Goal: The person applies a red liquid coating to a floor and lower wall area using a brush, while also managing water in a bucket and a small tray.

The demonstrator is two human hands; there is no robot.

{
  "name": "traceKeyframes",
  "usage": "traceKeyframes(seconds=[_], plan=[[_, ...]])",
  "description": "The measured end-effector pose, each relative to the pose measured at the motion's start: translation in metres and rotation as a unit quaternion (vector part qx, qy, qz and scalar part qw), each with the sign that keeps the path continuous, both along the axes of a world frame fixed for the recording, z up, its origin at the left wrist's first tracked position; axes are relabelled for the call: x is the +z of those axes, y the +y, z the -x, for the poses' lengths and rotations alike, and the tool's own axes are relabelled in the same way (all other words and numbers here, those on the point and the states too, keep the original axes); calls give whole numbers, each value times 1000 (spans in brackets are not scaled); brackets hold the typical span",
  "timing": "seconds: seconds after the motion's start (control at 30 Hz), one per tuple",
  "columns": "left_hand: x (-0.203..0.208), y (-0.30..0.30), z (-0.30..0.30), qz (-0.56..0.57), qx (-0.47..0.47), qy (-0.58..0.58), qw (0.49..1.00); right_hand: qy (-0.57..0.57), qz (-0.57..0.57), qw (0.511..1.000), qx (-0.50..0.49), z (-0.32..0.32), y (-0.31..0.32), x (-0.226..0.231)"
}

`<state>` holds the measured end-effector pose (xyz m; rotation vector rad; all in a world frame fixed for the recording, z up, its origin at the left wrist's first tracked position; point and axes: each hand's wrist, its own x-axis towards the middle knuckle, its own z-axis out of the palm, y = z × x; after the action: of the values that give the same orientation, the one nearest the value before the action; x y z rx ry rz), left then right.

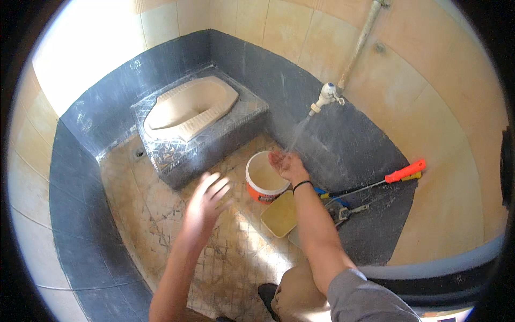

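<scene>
Right hand [289, 165] palm-up under running tap [327, 96] at right, over white-orange bucket's [255, 194] right rim, fingers loosely open; left hand [203, 197] left of bucket, blurred, fingers apart.

Tap [326, 97] looks like smooth plastic, slight sheen; pipe [360, 45] above it dull and stained. Bucket [263, 192] and shallow tub [279, 216]: smooth plastic. Squat pan [189, 104]: glossy glazed ceramic, ribbed footrests. Wall tiles [450, 118] smooth, soft sheen; dark wall band [370, 145] mostly matt, scuffed. Floor tiles [161, 231] worn, blotchy, glossy where light hits. Screwdriver-like handle [406, 170]: smooth plastic, metal-looking shaft [366, 188]. Sleeve [362, 298]: matt cloth.
</scene>
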<state>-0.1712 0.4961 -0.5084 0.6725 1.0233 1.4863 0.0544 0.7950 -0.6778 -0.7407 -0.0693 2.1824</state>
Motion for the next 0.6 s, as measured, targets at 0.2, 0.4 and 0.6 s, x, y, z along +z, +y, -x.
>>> traceKeyframes(seconds=[0.2, 0.4, 0.6], plan=[[-95, 222, -80, 75, -30, -71, 994, -107, -132, 985, -37, 25, 21, 16], [-131, 290, -121, 148, -12, -192, 970, -407, -242, 881, -13, 40, -13, 61], [-145, 300, -163, 17, -183, -218, 958, -579, -351, 736, -14, -5, 29, 19]])
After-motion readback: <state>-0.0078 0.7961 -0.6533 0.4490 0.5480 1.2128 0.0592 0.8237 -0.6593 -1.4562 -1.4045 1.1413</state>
